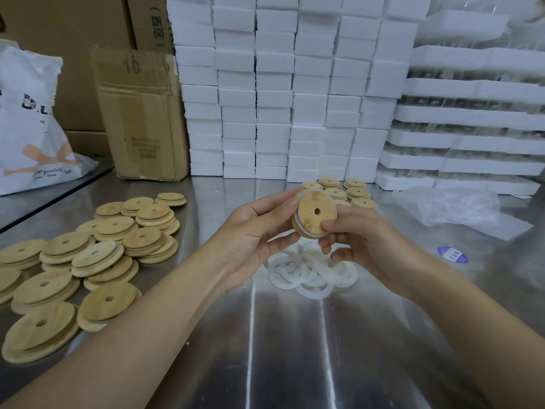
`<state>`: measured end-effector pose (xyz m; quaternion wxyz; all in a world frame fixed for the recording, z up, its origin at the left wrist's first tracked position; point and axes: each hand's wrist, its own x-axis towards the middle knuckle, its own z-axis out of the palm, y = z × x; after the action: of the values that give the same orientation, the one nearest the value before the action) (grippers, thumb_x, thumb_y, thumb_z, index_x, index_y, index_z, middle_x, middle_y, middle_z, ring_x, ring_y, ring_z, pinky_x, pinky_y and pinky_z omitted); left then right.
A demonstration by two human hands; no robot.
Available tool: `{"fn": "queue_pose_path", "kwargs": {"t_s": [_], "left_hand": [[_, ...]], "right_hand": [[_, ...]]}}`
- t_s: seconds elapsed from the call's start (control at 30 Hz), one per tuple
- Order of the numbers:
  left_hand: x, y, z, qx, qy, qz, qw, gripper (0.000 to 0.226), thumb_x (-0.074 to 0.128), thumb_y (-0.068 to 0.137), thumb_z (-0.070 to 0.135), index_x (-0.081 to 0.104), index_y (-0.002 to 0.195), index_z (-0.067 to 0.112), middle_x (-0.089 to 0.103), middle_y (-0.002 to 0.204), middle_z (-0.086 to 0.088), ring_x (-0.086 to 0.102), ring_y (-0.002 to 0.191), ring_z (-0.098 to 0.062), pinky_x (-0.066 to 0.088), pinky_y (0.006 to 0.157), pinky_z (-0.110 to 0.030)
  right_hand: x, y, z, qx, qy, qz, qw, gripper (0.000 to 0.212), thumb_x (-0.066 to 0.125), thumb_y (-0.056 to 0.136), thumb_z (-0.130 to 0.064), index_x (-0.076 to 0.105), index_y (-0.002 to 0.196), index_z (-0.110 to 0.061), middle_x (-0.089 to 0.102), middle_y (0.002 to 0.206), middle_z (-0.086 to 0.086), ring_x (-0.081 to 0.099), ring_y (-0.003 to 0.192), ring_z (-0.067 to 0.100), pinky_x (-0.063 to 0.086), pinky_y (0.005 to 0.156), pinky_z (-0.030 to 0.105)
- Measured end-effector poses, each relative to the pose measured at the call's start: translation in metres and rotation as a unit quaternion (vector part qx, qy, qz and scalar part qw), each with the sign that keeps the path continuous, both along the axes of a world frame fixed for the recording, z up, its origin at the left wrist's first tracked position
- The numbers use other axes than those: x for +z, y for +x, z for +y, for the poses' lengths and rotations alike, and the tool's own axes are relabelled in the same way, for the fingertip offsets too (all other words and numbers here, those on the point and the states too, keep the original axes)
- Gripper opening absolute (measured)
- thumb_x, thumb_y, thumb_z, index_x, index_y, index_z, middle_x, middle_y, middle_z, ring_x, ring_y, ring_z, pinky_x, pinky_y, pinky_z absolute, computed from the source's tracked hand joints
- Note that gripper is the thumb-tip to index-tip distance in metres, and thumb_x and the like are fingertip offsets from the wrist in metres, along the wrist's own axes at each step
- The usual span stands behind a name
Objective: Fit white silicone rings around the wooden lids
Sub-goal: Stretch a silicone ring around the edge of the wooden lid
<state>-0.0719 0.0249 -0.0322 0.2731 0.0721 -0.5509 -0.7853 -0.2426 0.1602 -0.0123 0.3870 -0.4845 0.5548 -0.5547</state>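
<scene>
- Bare forearms reached in from the near edge of the steel table [295, 349] and met above its middle.
- Between the hands was one bamboo lid [317, 214], lifted off the table, above the loose pile of rings [309, 273].
- The left hand [250, 231] gripped the lid by its left rim, fingers curled over the top edge and thumb under it.
- The right hand [362, 240] pinched the lid's lower right, a fingertip pressed on the face, the other fingers curled below.
- A white silicone ring [295, 214] lay round the raised step, showing along the top, left and bottom; the right side was hidden by fingers.
- Step in hand, as I judged it: seating the ring on this lid, nearly done.
- The next move probably called for running a fingertip round the step to press the ring flat against the flange, then checking the hidden side.
- The lid stood on edge, its stepped face and centre hole turned towards the camera; being a disc, it had no long axis, only the hole's axis pointing near and slightly left.
- Bare lids [88, 261] were heaped on the left; a smaller group of lids [345, 190], possibly finished, sat just beyond the hands.
- White foam blocks [280, 98] were stacked along the far side.
</scene>
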Motion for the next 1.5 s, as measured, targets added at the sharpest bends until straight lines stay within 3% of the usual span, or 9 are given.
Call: {"fn": "queue_pose_path", "kwargs": {"t_s": [0.2,0.47,0.57,0.73,0.87,0.97,1.17,1.3,1.5], "left_hand": [[-0.004,-0.004,0.008,0.027,-0.024,-0.005,0.999,0.046,0.091,0.078,0.026,0.08,0.123,0.028,0.079,0.107,-0.004,0.076,0.092,-0.016,0.061,0.082,-0.027],[-0.007,-0.006,0.014,0.091,-0.122,-0.022,0.988,0.053,0.094,0.079,0.031,0.075,0.127,0.045,0.077,0.127,0.009,0.077,0.111,-0.015,0.061,0.082,-0.027],[-0.007,-0.006,0.016,0.1,-0.153,-0.015,0.983,0.045,0.092,0.084,0.024,0.078,0.121,0.045,0.078,0.125,0.009,0.077,0.112,-0.012,0.06,0.078,-0.02],[-0.008,-0.005,0.016,0.119,-0.208,-0.018,0.971,0.046,0.092,0.077,0.039,0.077,0.118,0.053,0.079,0.122,0.012,0.076,0.113,-0.01,0.061,0.084,-0.023],[-0.012,-0.004,0.012,0.137,-0.253,-0.061,0.956,0.065,0.094,0.078,0.043,0.069,0.138,0.043,0.074,0.13,0.016,0.072,0.12,-0.01,0.059,0.101,-0.036],[-0.013,-0.006,0.014,0.15,-0.258,-0.083,0.951,0.073,0.092,0.078,0.046,0.062,0.145,0.045,0.063,0.136,0.023,0.069,0.117,0.003,0.061,0.091,-0.026],[-0.016,-0.008,0.012,0.197,-0.252,-0.115,0.94,0.032,0.083,0.092,0.036,0.074,0.12,0.05,0.061,0.137,0.018,0.069,0.107,0.006,0.062,0.082,-0.021],[-0.018,-0.009,0.009,0.217,-0.239,-0.133,0.937,0.019,0.082,0.093,0.03,0.079,0.106,0.044,0.068,0.13,0.01,0.071,0.101,0.002,0.056,0.08,-0.022],[-0.02,-0.01,0.006,0.231,-0.234,-0.147,0.933,0.015,0.08,0.094,0.027,0.08,0.099,0.042,0.074,0.096,0.015,0.069,0.079,0.005,0.05,0.064,-0.01]], "right_hand": [[-0.001,-0.001,-0.001,0.037,0.002,-0.09,0.995,0.031,0.059,0.097,-0.021,0.066,0.125,-0.011,0.062,0.087,0.009,0.058,0.075,0.018,0.046,0.065,0.031],[-0.007,0.004,-0.004,-0.033,0.03,0.03,0.999,0.035,0.048,0.109,-0.032,0.075,0.12,-0.012,0.069,0.101,0.012,0.062,0.085,0.019,0.05,0.072,0.034],[-0.005,0.006,-0.003,-0.045,0.009,0.037,0.998,0.035,0.052,0.107,-0.044,0.077,0.12,-0.023,0.071,0.116,0.012,0.064,0.092,0.016,0.054,0.075,0.033],[-0.004,0.006,-0.002,-0.038,-0.015,0.094,0.995,0.04,0.063,0.095,-0.062,0.079,0.116,-0.033,0.074,0.11,0.007,0.066,0.093,0.011,0.059,0.081,0.03],[-0.005,0.001,-0.001,-0.035,-0.002,0.11,0.993,0.036,0.068,0.092,-0.058,0.079,0.117,-0.033,0.078,0.111,0.007,0.073,0.104,0.023,0.061,0.084,0.032],[-0.005,-0.013,-0.001,-0.097,-0.007,0.105,0.99,0.039,0.081,0.083,-0.058,0.079,0.113,-0.033,0.08,0.107,-0.001,0.077,0.1,0.016,0.059,0.086,0.036],[-0.027,-0.065,0.0,-0.323,0.051,0.171,0.929,0.05,0.093,0.072,-0.044,0.061,0.102,-0.019,0.078,0.089,-0.007,0.074,0.093,0.015,0.053,0.077,0.031],[-0.038,-0.078,0.002,-0.358,0.158,0.275,0.878,0.064,0.085,0.069,-0.069,0.058,0.093,-0.017,0.068,0.087,0.0,0.062,0.083,0.018,0.042,0.064,0.033],[-0.027,-0.08,0.008,-0.343,0.211,0.342,0.849,0.066,0.077,0.069,-0.077,0.058,0.08,-0.015,0.07,0.076,0.003,0.062,0.073,0.019,0.042,0.06,0.034]]}}
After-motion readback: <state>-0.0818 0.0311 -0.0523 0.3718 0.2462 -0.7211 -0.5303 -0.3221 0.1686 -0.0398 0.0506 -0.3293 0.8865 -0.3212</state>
